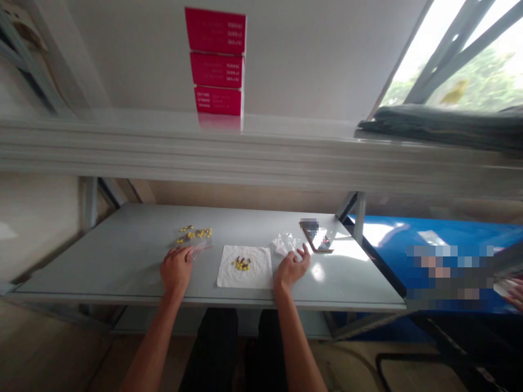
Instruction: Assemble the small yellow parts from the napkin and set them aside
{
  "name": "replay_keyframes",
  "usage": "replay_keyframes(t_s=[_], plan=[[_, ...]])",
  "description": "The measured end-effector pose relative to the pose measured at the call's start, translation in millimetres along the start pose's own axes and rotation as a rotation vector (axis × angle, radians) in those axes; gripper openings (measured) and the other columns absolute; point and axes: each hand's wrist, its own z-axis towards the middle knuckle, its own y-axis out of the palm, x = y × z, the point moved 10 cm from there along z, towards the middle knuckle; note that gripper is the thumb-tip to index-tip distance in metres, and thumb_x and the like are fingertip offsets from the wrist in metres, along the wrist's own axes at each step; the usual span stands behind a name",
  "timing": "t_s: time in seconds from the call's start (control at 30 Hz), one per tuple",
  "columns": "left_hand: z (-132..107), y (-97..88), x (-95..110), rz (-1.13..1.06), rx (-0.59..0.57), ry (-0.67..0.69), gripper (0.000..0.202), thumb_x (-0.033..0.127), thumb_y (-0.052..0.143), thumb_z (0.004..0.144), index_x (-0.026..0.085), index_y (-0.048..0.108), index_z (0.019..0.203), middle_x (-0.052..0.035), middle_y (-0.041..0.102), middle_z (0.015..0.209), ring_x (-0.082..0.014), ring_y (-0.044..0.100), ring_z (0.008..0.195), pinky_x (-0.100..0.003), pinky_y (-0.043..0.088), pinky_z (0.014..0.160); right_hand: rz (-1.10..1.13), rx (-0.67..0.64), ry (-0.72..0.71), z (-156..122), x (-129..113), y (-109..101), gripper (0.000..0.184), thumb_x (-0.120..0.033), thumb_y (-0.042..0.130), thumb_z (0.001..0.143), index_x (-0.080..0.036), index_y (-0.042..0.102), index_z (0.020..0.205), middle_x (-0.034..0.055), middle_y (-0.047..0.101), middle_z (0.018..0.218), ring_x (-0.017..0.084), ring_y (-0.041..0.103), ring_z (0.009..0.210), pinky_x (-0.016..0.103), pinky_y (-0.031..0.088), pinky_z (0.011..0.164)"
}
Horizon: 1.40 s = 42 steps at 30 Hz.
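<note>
My left hand (176,269) rests on the table, its fingers closed at the near edge of a clear plastic bag (202,250). Yellow-and-dark capsules (195,235) lie in or on that bag; I cannot tell which. Between my hands, a white paper napkin (244,279) is spread flat, with several more capsules (242,264) in a small heap on it. To the napkin's right, my right hand (292,268) is palm-sideways, fingers loosely curled and apart, with nothing visible in them. Just beyond it sits a crumpled clear plastic bag (285,242).
A phone (317,237) lies at the right rear of the grey table (102,261). Above, a shelf (286,152) carries stacked red boxes (216,65) and dark folded cloth (441,126). Right of the table is a blue surface (379,234); another person's hand (515,294) shows at the edge.
</note>
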Motion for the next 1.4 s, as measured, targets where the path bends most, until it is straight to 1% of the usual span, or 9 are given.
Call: replay_keyframes(t_s=[0.13, 0.27, 0.37, 0.5, 0.7, 0.8, 0.97, 1.2, 1.4], plan=[[-5, -18.6, 11, -0.114, 0.123, 0.025, 0.023, 0.031, 0.057, 0.093, 0.018, 0.076, 0.092, -0.0110, 0.076, 0.094, -0.0262, 0.068, 0.084, -0.033, 0.048, 0.075, 0.058, -0.093, -0.227, -17, -39, 3, 0.027, -0.014, 0.044, 0.087, -0.014, 0.065, 0.105, 0.0103, 0.060, 0.103, 0.019, 0.057, 0.089, 0.027, 0.047, 0.068], [-9, -24.6, 19, -0.218, 0.125, 0.055, 0.026, 0.039, 0.059, 0.092, 0.019, 0.074, 0.084, -0.0066, 0.074, 0.084, -0.0188, 0.064, 0.067, -0.028, 0.043, 0.067, 0.239, -0.621, -0.489, -94, -87, 48, 0.027, -0.011, 0.042, 0.088, -0.018, 0.066, 0.081, 0.0045, 0.062, 0.085, 0.016, 0.060, 0.079, 0.024, 0.044, 0.061], [-11, -31.1, 8, -0.310, 0.158, -0.019, 0.031, 0.045, 0.062, 0.089, 0.018, 0.072, 0.078, -0.0056, 0.072, 0.078, -0.0167, 0.060, 0.059, -0.028, 0.043, 0.064, 0.285, -0.873, -0.481, -159, -100, 80, 0.028, -0.007, 0.043, 0.083, -0.019, 0.069, 0.082, 0.0029, 0.065, 0.081, 0.014, 0.060, 0.071, 0.023, 0.045, 0.062], [-11, -23.3, -18, -0.589, 0.069, -0.211, 0.033, 0.050, 0.069, 0.082, 0.017, 0.073, 0.079, 0.0005, 0.064, 0.061, -0.0145, 0.056, 0.050, -0.025, 0.043, 0.055, 0.264, -1.018, -0.395, -207, -95, 115, 0.029, -0.008, 0.048, 0.082, -0.019, 0.070, 0.097, 0.0032, 0.068, 0.085, 0.013, 0.061, 0.067, 0.022, 0.046, 0.060], [-21, -23.4, -44, -0.844, 0.154, -0.490, 0.036, 0.049, 0.068, 0.082, 0.015, 0.073, 0.094, 0.0041, 0.059, 0.053, -0.0127, 0.054, 0.049, -0.022, 0.042, 0.052, 0.268, -1.035, -0.375, -210, -86, 115, 0.028, -0.012, 0.047, 0.087, -0.019, 0.069, 0.103, 0.0037, 0.069, 0.089, 0.013, 0.061, 0.066, 0.020, 0.046, 0.059], [-15, -17.9, -27, -0.897, 0.046, -0.362, 0.036, 0.047, 0.069, 0.081, 0.016, 0.074, 0.098, 0.0001, 0.067, 0.066, -0.0137, 0.058, 0.056, -0.024, 0.047, 0.058, 0.244, -1.055, -0.390, -212, -89, 113, 0.023, -0.018, 0.051, 0.089, -0.019, 0.068, 0.104, 0.0030, 0.068, 0.088, 0.011, 0.058, 0.061, 0.020, 0.045, 0.058], [-9, -1.2, -1, -0.856, -0.203, -0.105, 0.026, 0.043, 0.074, 0.077, 0.017, 0.076, 0.078, -0.0040, 0.071, 0.078, -0.0165, 0.061, 0.067, -0.025, 0.049, 0.064, 0.191, -1.028, -0.335, -209, -83, 120, 0.017, -0.032, 0.057, 0.092, -0.019, 0.063, 0.082, -0.0003, 0.065, 0.071, 0.012, 0.059, 0.057, 0.021, 0.042, 0.057], [-11, 15.7, 1, -0.893, -0.355, -0.169, 0.030, 0.046, 0.071, 0.080, 0.016, 0.075, 0.078, 0.0008, 0.062, 0.058, -0.0142, 0.055, 0.053, -0.024, 0.045, 0.055, 0.193, -1.028, -0.317, -206, -78, 122, 0.015, -0.029, 0.054, 0.093, -0.019, 0.065, 0.091, 0.0016, 0.067, 0.076, 0.013, 0.062, 0.062, 0.022, 0.044, 0.057], [-12, 16.5, 7, -0.948, -0.396, -0.155, 0.029, 0.044, 0.069, 0.081, 0.016, 0.075, 0.083, -0.0033, 0.069, 0.068, -0.0179, 0.062, 0.062, -0.027, 0.050, 0.060, 0.194, -1.021, -0.321, -205, -82, 119, 0.023, -0.029, 0.052, 0.097, -0.018, 0.070, 0.089, 0.0041, 0.067, 0.083, 0.012, 0.062, 0.064, 0.020, 0.046, 0.057]])
